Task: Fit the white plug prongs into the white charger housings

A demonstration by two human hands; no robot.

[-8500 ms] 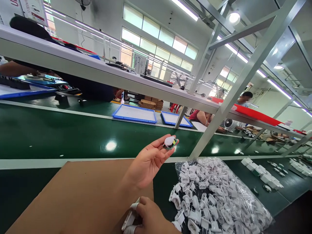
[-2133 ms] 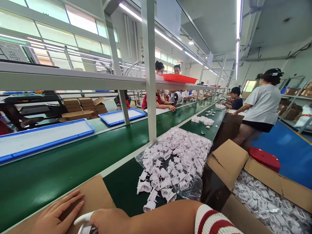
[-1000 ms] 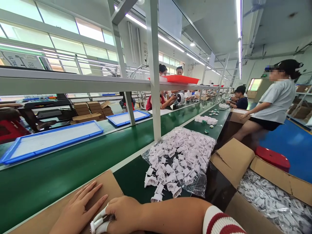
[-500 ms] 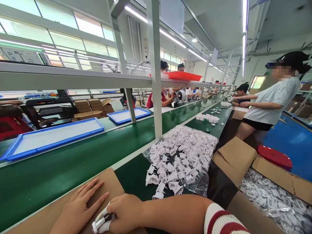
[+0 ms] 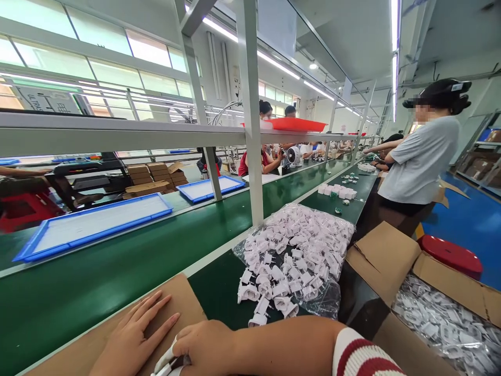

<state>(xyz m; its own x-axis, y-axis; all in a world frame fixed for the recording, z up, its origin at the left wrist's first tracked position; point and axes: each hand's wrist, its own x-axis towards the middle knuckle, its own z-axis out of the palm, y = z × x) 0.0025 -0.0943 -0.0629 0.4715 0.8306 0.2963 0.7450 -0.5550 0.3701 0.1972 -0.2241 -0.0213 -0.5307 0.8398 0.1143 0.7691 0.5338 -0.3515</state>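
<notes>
My left hand (image 5: 135,331) lies flat on a brown cardboard sheet (image 5: 187,298), fingers spread and holding nothing. Beside it, my right hand (image 5: 207,344) is closed on a white plastic plug part (image 5: 166,368), gripped by fingertips in white covers. The bottom edge of the view cuts off most of that part. Beyond my right forearm, a heap of white plug housings (image 5: 305,240) spreads over clear plastic film (image 5: 326,300) on the dark green bench. A few loose housings (image 5: 260,313) lie at its near side.
A carton (image 5: 385,261) of more white parts stands at the right, near a red stool (image 5: 450,256). A metal post (image 5: 252,183) and shelf rail (image 5: 117,133) rise ahead. Blue-rimmed trays (image 5: 97,224) lie beyond the green belt (image 5: 129,261). A co-worker (image 5: 422,151) stands at the right.
My right hand has brought the plug part slightly lower, so less of it shows. The left hand stays flat. The standing co-worker has turned and shifted left in view.
</notes>
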